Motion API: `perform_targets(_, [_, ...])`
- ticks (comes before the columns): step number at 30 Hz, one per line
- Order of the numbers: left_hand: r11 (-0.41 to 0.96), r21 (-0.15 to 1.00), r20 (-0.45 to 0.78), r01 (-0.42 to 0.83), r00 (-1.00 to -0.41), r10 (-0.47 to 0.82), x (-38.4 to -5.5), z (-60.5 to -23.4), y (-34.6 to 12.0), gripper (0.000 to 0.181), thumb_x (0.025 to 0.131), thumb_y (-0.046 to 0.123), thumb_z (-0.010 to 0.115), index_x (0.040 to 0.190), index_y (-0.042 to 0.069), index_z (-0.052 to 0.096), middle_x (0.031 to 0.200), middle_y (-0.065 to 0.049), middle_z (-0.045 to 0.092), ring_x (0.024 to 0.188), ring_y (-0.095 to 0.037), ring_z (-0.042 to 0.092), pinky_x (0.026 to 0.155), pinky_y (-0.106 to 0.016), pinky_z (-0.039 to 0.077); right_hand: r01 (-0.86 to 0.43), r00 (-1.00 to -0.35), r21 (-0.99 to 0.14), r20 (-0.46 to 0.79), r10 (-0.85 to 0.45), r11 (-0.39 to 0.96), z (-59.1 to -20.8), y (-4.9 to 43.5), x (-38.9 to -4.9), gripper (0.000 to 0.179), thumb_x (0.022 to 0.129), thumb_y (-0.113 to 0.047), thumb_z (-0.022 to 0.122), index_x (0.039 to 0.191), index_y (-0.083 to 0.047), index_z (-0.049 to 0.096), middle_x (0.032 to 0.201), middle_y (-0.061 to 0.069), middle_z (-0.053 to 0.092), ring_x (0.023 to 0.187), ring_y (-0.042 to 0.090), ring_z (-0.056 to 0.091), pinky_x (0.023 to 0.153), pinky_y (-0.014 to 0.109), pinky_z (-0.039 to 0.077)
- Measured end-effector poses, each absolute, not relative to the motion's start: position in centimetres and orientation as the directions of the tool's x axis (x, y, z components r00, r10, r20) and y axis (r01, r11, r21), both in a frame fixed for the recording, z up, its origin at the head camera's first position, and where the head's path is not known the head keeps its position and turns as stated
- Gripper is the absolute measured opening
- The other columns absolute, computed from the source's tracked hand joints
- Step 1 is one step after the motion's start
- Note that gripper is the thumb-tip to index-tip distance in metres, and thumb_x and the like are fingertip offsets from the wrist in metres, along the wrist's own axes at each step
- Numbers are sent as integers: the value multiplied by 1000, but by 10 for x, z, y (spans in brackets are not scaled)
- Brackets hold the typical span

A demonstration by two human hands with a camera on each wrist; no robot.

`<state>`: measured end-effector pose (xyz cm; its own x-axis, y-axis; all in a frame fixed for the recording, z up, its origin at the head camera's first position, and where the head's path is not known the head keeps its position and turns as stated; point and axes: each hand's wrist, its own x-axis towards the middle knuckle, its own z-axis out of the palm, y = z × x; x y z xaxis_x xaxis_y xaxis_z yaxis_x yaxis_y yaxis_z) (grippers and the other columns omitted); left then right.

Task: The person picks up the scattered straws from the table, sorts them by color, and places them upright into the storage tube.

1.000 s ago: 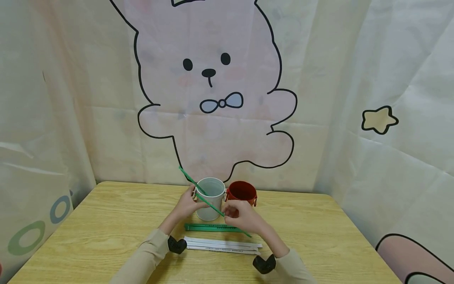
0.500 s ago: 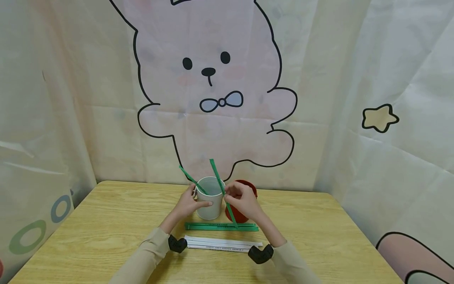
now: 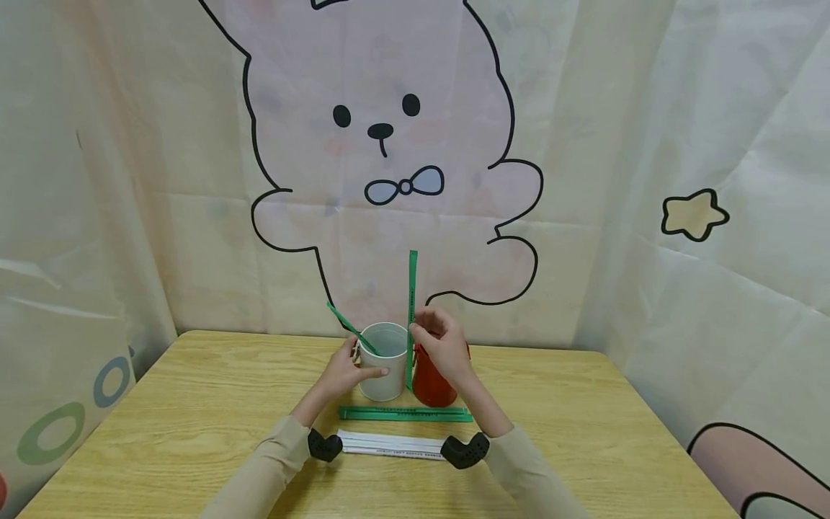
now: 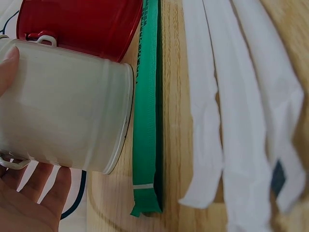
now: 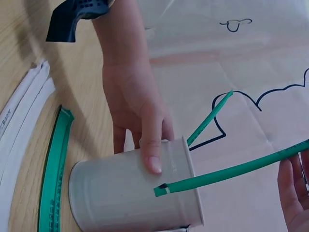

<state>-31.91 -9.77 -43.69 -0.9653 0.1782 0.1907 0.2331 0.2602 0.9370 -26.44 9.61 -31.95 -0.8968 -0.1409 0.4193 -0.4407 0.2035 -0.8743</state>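
Observation:
A small white metal bucket [image 3: 377, 387] stands upright on the table, and my left hand [image 3: 340, 371] grips its left side, thumb across the front. One green paper-wrapped straw [image 3: 346, 324] leans inside it, its upper end sticking out to the left. My right hand [image 3: 444, 349] pinches another green wrapped straw [image 3: 412, 288], held nearly vertical by the bucket's right side. In the right wrist view that straw's lower end [image 5: 166, 188] crosses in front of the bucket wall, outside the opening. Behind my right hand is a red bucket [image 3: 433, 386], its rim mostly hidden.
Several green wrapped straws [image 3: 405, 414] lie crosswise in front of the buckets. Nearer to me lie several white wrapped straws [image 3: 395, 445]. The wooden table [image 3: 227, 404] meets a printed curtain [image 3: 292, 288] at the back.
My right hand has raised the green straw and turned it from a slant to nearly upright, moving up and away from me. My left hand and the white bucket have stayed put.

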Motion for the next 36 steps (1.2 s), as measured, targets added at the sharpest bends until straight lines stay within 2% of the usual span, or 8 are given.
perform_targets(7, [254,937,201,242,-963,178,-320,-440,-97,77,67,29,80,130,15,38,139,-10,40,134,-36,28,101,-52,37,-471,-882,-879,469,-43,75,-323,92,-277,20,85,-7,60,104,0,59,91,7,60,81,6,58,77,21,51])
perform_targets(12, [245,937,205,248,-961,186,-312,-430,-96,76,69,23,79,132,12,37,141,-13,37,135,-38,24,103,-57,31,-515,-854,-856,517,55,43,-324,89,-287,19,84,-11,62,102,-3,60,87,-1,61,81,7,59,77,20,51])
perform_targets(15, [244,938,202,248,-959,197,-305,-420,-95,76,70,20,77,133,8,36,142,-16,34,135,-39,22,104,-59,27,-533,-841,-846,533,94,29,-325,86,-292,20,84,-10,63,101,-2,60,86,0,60,80,7,59,75,18,51])
perform_targets(18, [254,936,196,245,-959,205,-300,-414,-94,76,72,19,76,134,7,35,143,-17,33,136,-39,21,105,-58,27,-535,-838,-844,535,110,28,-325,84,-292,21,83,-9,63,102,1,59,89,7,61,79,5,59,73,16,52])
perform_targets(24, [262,933,198,248,-959,202,-298,-412,-94,76,72,19,75,135,5,34,142,-18,34,135,-40,23,103,-57,31,-504,-852,-856,514,95,112,-327,80,-284,22,84,-7,61,104,3,59,98,20,62,80,2,57,74,13,50])
perform_targets(32, [261,934,193,243,-959,206,-298,-412,-95,77,73,19,75,136,5,32,143,-17,33,135,-39,22,104,-57,30,-475,-874,-854,487,4,215,-340,73,-284,21,85,-10,61,103,0,61,96,17,64,84,19,61,74,15,51])
perform_targets(36, [266,932,191,244,-959,211,-298,-412,-96,77,74,20,74,136,6,31,144,-17,32,135,-39,22,103,-56,32,-476,-876,-842,481,-48,255,-343,68,-281,22,85,-10,61,105,0,61,97,17,65,86,27,61,75,20,52])
